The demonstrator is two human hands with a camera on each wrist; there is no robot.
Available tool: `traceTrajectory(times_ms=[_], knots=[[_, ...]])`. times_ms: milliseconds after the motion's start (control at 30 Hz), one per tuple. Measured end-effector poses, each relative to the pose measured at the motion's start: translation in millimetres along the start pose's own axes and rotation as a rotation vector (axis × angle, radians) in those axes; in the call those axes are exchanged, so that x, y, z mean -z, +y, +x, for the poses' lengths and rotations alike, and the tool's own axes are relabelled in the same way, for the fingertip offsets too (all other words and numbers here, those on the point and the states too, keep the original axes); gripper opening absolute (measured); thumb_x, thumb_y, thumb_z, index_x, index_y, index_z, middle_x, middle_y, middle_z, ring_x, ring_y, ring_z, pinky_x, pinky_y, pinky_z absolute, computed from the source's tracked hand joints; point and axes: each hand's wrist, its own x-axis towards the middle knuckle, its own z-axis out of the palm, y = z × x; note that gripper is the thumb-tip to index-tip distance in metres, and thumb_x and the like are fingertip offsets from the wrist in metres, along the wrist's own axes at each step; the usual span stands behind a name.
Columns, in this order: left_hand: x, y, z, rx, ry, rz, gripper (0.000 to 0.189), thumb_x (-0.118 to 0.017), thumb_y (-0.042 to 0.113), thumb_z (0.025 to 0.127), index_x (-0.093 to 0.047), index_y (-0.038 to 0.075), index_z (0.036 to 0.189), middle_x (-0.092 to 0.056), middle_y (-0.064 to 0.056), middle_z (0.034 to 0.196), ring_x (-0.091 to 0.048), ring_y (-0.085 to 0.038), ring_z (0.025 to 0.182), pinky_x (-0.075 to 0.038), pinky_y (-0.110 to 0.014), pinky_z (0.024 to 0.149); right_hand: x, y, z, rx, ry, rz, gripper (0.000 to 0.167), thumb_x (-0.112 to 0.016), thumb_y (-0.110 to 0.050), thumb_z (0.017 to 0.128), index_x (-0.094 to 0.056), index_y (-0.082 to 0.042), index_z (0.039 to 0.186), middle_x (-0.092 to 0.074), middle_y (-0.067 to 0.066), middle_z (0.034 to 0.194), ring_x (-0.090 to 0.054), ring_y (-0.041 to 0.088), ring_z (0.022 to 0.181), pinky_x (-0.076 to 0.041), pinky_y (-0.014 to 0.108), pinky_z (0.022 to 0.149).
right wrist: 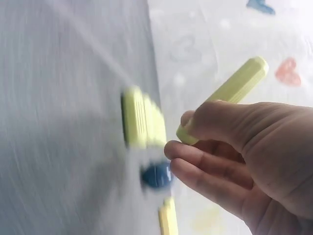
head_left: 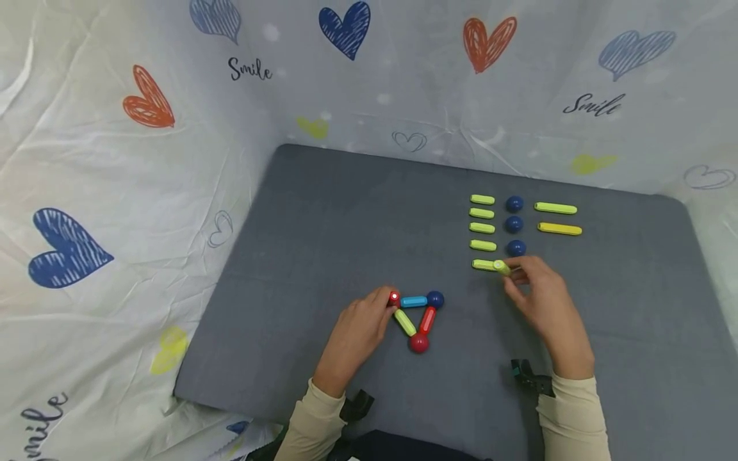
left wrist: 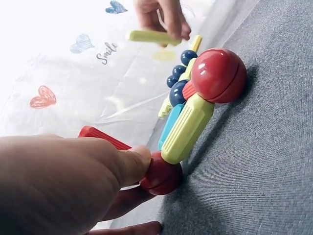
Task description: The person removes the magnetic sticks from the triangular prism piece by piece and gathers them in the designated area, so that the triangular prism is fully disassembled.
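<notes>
A flat triangle of magnetic rods and balls lies on the table: a blue rod point(head_left: 413, 301), a red rod point(head_left: 427, 320) and a yellow-green rod point(left wrist: 188, 128), joined by a dark blue ball point(head_left: 435, 299) and two red balls. My left hand point(head_left: 359, 328) pinches the red ball point(left wrist: 162, 175) at the left corner. From that ball another red rod point(left wrist: 103, 137) rises upright. The other red ball point(head_left: 419, 343) sits at the near corner. My right hand point(head_left: 542, 301) holds a yellow-green rod point(right wrist: 237, 83) between thumb and fingers, raised above the table beside the loose pieces.
Several short yellow-green rods point(head_left: 482, 228) lie in a column right of the triangle. Beside them are three dark blue balls point(head_left: 514, 224), then a longer yellow-green rod point(head_left: 555, 208) and a yellow rod point(head_left: 560, 228). A printed white cloth point(head_left: 403, 83) hangs behind the grey table point(head_left: 346, 211).
</notes>
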Motion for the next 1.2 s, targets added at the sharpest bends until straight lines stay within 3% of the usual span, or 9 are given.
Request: traceTrajectory(times_ms=[233, 533, 767, 967, 1200], knots=[[-0.9, 0.1, -0.6, 0.007, -0.006, 0.016, 0.022, -0.075, 0.018, 0.101, -0.061, 0.011, 0.116, -0.05, 0.005, 0.081, -0.046, -0.009, 0.059, -0.035, -0.02, 0.051, 29, 49, 1.1, -0.132, -0.07, -0.09, 0.038, -0.073, 0.01, 0.092, -0.064, 0.01, 0.128, -0.061, 0.03, 0.116, -0.066, 0.049, 0.099, -0.052, 0.064, 0.079], [-2.2, -0.3, -1.6, 0.019, -0.018, 0.02, 0.023, -0.074, 0.019, 0.101, -0.061, 0.011, 0.117, -0.053, 0.004, 0.084, -0.047, -0.01, 0.061, -0.037, -0.02, 0.053, 49, 107, 12.8, -0.18, -0.154, -0.213, 0.036, -0.069, 0.011, 0.091, -0.063, 0.015, 0.127, -0.058, 0.036, 0.113, -0.062, 0.052, 0.09, -0.049, 0.065, 0.075], [-2.6, -1.1, -2.1, 0.028, -0.02, 0.01, 0.023, -0.075, 0.019, 0.101, -0.061, 0.011, 0.117, -0.054, 0.004, 0.084, -0.047, -0.009, 0.061, -0.037, -0.02, 0.053, 52, 118, 21.4, -0.154, -0.17, -0.256, 0.032, -0.071, 0.011, 0.09, -0.066, 0.017, 0.121, -0.058, 0.037, 0.114, -0.061, 0.057, 0.096, -0.047, 0.069, 0.08], [-2.7, -1.1, -2.1, 0.019, -0.016, 0.015, 0.022, -0.074, 0.019, 0.101, -0.061, 0.011, 0.117, -0.053, 0.004, 0.083, -0.047, -0.009, 0.061, -0.037, -0.02, 0.053, 52, 121, 26.5, -0.205, -0.233, -0.274, 0.031, -0.068, 0.009, 0.093, -0.066, 0.016, 0.123, -0.057, 0.037, 0.119, -0.059, 0.058, 0.103, -0.046, 0.07, 0.085], [-2.1, -0.7, -1.4, 0.017, -0.014, 0.016, 0.021, -0.074, 0.02, 0.101, -0.061, 0.012, 0.116, -0.052, 0.006, 0.083, -0.046, -0.009, 0.061, -0.037, -0.02, 0.053, 52, 128, 29.9, -0.229, -0.25, -0.278, 0.03, -0.067, 0.009, 0.094, -0.067, 0.015, 0.123, -0.057, 0.037, 0.12, -0.059, 0.058, 0.104, -0.046, 0.07, 0.085]])
